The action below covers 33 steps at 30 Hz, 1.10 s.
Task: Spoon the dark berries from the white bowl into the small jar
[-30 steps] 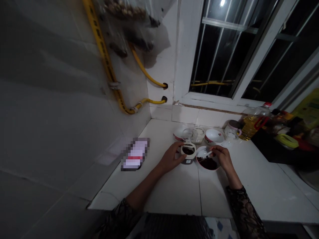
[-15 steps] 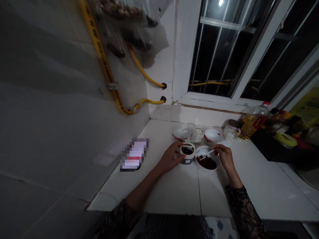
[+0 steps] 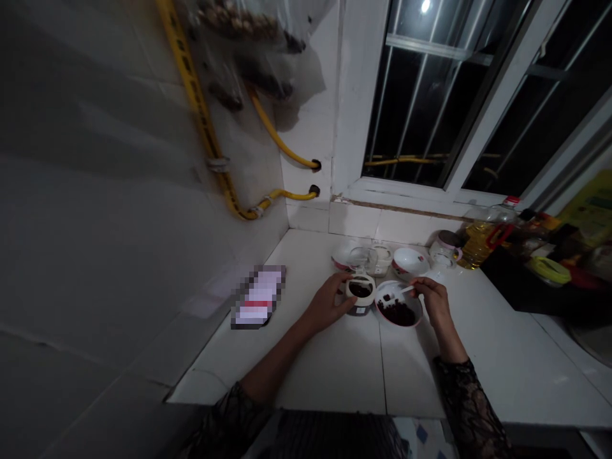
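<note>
My left hand [image 3: 329, 301] is closed around the left side of a small seasoning jar [image 3: 361, 305] with a pale rim, its clear lid tipped up at the back. Dark contents show inside the jar. Just right of it stands a white bowl [image 3: 415, 319] holding dark, crumbly stuff [image 3: 396, 313]. Pinched in the fingers of my right hand [image 3: 433, 299] is a small white spoon [image 3: 404, 291], which slants down leftward into the bowl. Whether the spoon carries anything is too small to tell.
Behind stand a second pale-rimmed jar [image 3: 381, 260], a white bowl [image 3: 410, 260] and a lidded jar [image 3: 444, 248]. An oil bottle [image 3: 475, 245] and a black box [image 3: 507, 280] of condiments are at right. A phone [image 3: 261, 296] lies left by the wall.
Very little differs. The spoon and my right hand have shifted slightly over the bowl, while my left hand keeps its hold on the jar.
</note>
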{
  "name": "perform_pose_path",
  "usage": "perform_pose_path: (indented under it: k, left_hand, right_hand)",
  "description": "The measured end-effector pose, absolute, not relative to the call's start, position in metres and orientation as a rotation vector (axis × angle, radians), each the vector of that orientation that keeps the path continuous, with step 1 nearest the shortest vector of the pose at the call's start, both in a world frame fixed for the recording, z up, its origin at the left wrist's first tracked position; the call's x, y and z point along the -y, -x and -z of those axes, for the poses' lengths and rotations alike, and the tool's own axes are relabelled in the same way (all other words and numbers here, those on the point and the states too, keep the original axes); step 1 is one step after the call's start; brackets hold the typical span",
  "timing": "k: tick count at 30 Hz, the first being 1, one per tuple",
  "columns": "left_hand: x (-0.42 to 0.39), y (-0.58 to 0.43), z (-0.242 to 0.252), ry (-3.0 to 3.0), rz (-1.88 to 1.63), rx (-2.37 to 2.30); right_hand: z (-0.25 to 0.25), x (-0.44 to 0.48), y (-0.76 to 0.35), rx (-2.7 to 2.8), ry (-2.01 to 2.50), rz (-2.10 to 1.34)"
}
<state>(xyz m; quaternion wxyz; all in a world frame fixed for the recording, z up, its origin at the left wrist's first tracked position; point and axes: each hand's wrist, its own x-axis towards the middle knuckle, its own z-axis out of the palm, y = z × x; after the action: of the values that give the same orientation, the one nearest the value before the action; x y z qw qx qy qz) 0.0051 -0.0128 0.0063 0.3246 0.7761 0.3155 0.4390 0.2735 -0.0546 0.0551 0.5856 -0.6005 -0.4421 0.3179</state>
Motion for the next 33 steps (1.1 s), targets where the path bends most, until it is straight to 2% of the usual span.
perform_pose_path:
  k: [4,7,12,16,21,24,33]
  left_hand:
    - [0.012,-0.005,-0.006,-2.041,-1.146,-0.83]
    - [0.012,-0.006,-0.006,-2.039,-1.147,-0.827]
    - [0.012,-0.007,-0.005,-2.032,-1.17,-0.804]
    - [0.012,-0.006,-0.005,-2.035,-1.168,-0.808]
    - [0.012,-0.005,-0.007,-2.041,-1.152,-0.815]
    - [0.012,-0.005,-0.007,-2.035,-1.153,-0.822]
    - [0.012,-0.005,-0.005,-2.017,-1.162,-0.812]
  right_hand:
    - [-0.058,0.057,-0.259,1.057,1.33,-0.577]
    - [-0.059,0.062,-0.241,1.216,1.29,-0.26]
    - [-0.059,0.072,-0.22,1.816,1.05,0.343]
    - [-0.061,0.076,-0.224,1.927,1.002,0.519]
    - [-0.056,0.069,-0.257,1.696,1.192,0.486]
    - [-0.049,0.062,-0.275,1.739,1.393,0.365]
    - [-0.044,0.057,-0.263,1.796,1.569,-0.173]
